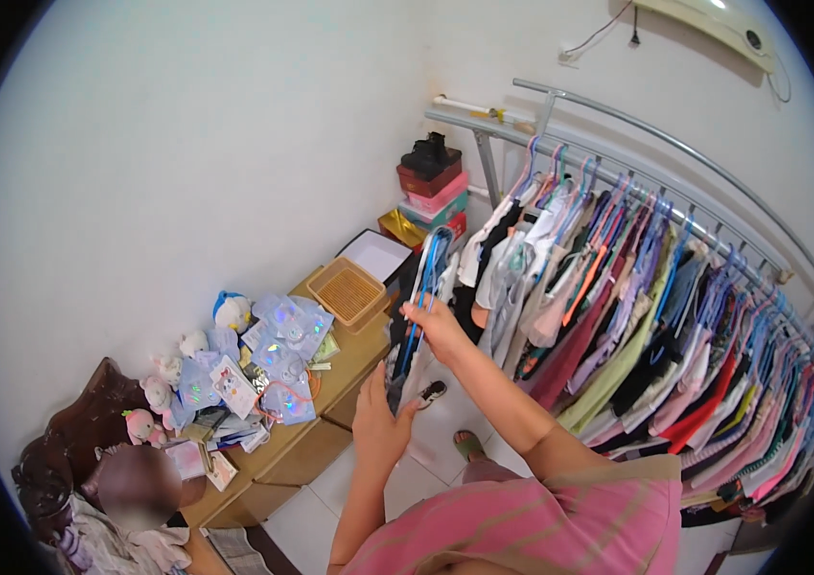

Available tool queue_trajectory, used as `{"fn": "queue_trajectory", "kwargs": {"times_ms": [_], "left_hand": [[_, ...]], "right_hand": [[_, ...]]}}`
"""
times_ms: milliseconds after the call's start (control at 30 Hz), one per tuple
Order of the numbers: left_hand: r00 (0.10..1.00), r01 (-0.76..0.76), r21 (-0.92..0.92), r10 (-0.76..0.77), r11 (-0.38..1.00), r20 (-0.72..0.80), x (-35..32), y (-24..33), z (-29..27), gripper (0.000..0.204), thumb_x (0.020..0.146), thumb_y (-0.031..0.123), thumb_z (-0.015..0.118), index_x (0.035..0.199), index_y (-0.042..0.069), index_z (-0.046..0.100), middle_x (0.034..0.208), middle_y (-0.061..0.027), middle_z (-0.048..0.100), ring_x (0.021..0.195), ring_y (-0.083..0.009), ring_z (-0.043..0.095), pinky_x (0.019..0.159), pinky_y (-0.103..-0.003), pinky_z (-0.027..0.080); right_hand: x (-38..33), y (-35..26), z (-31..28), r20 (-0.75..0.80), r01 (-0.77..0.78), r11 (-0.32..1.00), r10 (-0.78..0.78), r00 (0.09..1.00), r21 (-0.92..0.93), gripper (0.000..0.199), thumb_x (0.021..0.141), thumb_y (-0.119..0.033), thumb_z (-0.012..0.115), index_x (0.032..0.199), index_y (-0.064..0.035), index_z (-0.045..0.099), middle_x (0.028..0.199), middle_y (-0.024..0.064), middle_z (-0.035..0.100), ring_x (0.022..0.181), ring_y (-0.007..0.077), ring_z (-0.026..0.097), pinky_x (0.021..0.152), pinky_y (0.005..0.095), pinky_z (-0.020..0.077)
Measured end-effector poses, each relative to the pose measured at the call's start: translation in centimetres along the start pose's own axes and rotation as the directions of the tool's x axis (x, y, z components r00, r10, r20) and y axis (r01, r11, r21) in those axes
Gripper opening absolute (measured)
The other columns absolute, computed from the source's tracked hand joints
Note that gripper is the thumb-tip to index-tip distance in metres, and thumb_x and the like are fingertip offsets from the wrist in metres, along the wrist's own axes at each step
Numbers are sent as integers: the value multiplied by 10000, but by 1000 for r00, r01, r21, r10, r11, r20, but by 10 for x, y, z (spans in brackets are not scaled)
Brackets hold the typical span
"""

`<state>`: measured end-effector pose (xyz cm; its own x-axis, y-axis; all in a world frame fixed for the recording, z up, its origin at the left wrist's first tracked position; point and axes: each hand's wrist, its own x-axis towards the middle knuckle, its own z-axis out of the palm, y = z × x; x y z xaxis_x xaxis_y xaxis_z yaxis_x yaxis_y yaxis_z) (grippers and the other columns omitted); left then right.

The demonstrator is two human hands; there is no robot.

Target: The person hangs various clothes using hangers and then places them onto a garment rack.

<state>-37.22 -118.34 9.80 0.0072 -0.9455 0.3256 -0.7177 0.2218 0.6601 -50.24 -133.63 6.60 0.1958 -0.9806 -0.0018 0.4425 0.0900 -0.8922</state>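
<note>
1. Pink striped top (541, 522) sits at the bottom edge, nearest the camera; both forearms rise out of it.
2. Left hand (380, 420): fingers curled up around the lower end of a dark garment (397, 369), gripping it from below.
3. Right hand (434, 323): pinched shut on a bunch of hangers (423, 287), blue and white ones, held upright in front of the rail. Dark garment hangs from this bunch, down to the left hand.
4. Bunch and garment are in the air between the wooden worktop (354, 359) and the clothes rail (618, 158), just left of the hanging clothes; can't tell if they touch the nearest ones.
5. Rail is a curved metal double bar, packed with hung clothes (675, 345) on pastel hangers, running to the right rim.
6. Worktop, left of the hands: woven tray (348, 290), white open box (376, 253), heap of shiny iridescent packets (282, 359), small plush toys (186, 359) against the wall.
7. Stack of gift boxes (434, 192) in the corner past the tray, red, pink and teal, with a dark item on top.
8. Floor: white tiles, a foot in a green sandal (469, 446) below the right forearm.
9. Another person (134, 508) at bottom left, beside a dark wooden chair back (81, 422).
</note>
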Motion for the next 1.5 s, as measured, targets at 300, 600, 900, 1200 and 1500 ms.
{"fn": "queue_trajectory", "kwargs": {"times_ms": [300,600,900,1200,1500], "left_hand": [[992,-75,169,91,983,-85,164,11,61,623,758,149,656,1313,74,381,1069,-180,569,960,-361,557,772,-408,461],[973,-201,109,212,973,-97,288,44,131,530,756,140,649,1240,63,445,1000,-164,605,875,-332,591,698,-406,484],[980,-188,258,164,948,112,310,14,200,382,780,170,618,1126,76,486,876,-126,609,808,-308,595,647,-409,480],[982,-188,165,182,968,51,304,22,198,283,812,211,594,1055,83,526,797,-169,601,769,-353,581,643,-445,447],[991,-134,67,133,989,16,308,41,206,443,812,281,607,1165,37,495,920,-180,613,830,-351,588,696,-415,464]], "right_hand": [[137,-81,-61,-231,226,963,-188,955,147,113,851,-202,590,845,-101,540,751,-3,547,626,105,524,583,242,456],[236,-149,-140,-441,358,894,-215,871,270,102,840,-145,607,772,-114,538,631,-18,485,523,111,467,463,258,403],[281,-123,-205,-594,185,958,-20,804,218,170,862,-242,587,886,-73,595,645,-6,529,496,113,472,416,275,316],[251,-153,-187,-620,230,972,-147,770,55,284,847,-375,586,986,-128,560,956,-18,536,901,147,527,632,331,393],[277,-172,-217,-658,212,924,55,751,319,183,759,-223,624,911,-135,571,821,4,541,811,172,544,653,393,416]]}}
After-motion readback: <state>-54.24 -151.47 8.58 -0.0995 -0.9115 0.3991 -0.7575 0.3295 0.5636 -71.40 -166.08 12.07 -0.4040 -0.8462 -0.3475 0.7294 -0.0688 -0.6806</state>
